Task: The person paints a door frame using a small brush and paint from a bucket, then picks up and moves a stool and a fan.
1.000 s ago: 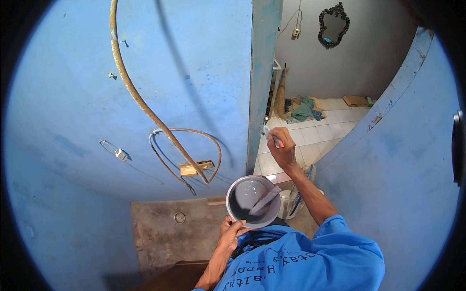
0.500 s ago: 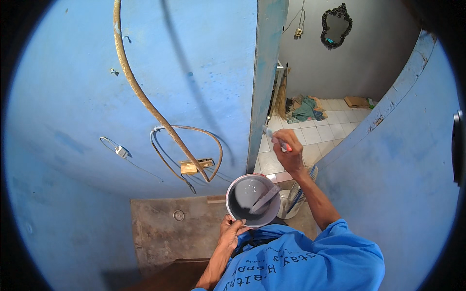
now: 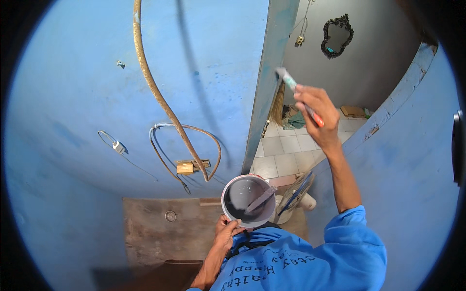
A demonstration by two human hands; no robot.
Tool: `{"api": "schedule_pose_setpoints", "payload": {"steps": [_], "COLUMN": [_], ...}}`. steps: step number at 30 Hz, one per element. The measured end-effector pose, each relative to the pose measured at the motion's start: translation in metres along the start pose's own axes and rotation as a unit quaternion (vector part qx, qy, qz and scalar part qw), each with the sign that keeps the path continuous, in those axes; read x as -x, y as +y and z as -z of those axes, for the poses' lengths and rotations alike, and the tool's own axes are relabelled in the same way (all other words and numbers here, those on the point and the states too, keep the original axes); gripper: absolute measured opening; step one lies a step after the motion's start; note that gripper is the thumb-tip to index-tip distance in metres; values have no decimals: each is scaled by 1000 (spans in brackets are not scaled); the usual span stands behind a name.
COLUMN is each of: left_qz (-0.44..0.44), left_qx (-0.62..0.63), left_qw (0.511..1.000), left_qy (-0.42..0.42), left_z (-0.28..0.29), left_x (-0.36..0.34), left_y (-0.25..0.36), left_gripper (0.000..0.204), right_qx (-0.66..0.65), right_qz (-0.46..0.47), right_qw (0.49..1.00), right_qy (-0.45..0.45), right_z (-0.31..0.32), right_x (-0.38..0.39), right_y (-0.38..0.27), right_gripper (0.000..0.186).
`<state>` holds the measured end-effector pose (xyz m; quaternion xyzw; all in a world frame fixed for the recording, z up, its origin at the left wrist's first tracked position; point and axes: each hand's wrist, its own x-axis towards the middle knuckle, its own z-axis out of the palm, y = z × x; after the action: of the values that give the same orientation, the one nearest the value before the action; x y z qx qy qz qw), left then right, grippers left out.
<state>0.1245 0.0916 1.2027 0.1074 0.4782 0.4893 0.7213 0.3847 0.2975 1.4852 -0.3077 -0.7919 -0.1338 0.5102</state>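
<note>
My right hand [image 3: 319,112] is raised in the doorway, closed around a paintbrush [image 3: 290,81] with a pale handle and an orange-red end. Its grey bristles are at the edge of the bluish-grey door frame [image 3: 277,58]; whether they touch it I cannot tell. Low in front of my body, my left hand [image 3: 227,232] grips the near rim of a round bucket [image 3: 224,196]. Grey paint [image 3: 242,192] fills part of it, and a flat paint-smeared stick [image 3: 261,200] leans inside against the right wall.
A fan [image 3: 298,194] stands just right of the bucket. On the blue wall, a rusty looped hose [image 3: 158,94] and a white plug [image 3: 118,147] hang. Beyond the doorway are a broom [image 3: 278,106], green cloth [image 3: 295,120], white floor tiles [image 3: 286,145] and a black-framed mirror [image 3: 337,36].
My right hand has moved up and slightly right with the paintbrush, bringing its bristles higher along the door frame. The bucket in my left hand has shifted only slightly left in view.
</note>
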Motion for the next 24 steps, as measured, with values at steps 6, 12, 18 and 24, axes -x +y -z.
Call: {"api": "schedule_pose_setpoints", "payload": {"steps": [6, 12, 18, 24], "left_qz": [11, 2, 2, 15], "left_qx": [8, 2, -9, -12], "left_qw": [1000, 1000, 1000, 999], "left_qy": [-26, -15, 6, -36], "left_z": [-6, -8, -11, 2], "left_x": [0, 5, 8, -4], "left_y": [1, 4, 7, -3], "left_gripper": [25, 25, 26, 30], "right_qx": [-104, -83, -28, -130], "right_qz": [-81, -66, 12, -97], "right_qw": [973, 987, 1000, 961], "right_qy": [-187, -123, 1, -223], "right_z": [-42, -35, -3, -47], "right_x": [78, 27, -17, 75], "right_y": [18, 26, -7, 6], "right_gripper": [15, 15, 19, 10]}}
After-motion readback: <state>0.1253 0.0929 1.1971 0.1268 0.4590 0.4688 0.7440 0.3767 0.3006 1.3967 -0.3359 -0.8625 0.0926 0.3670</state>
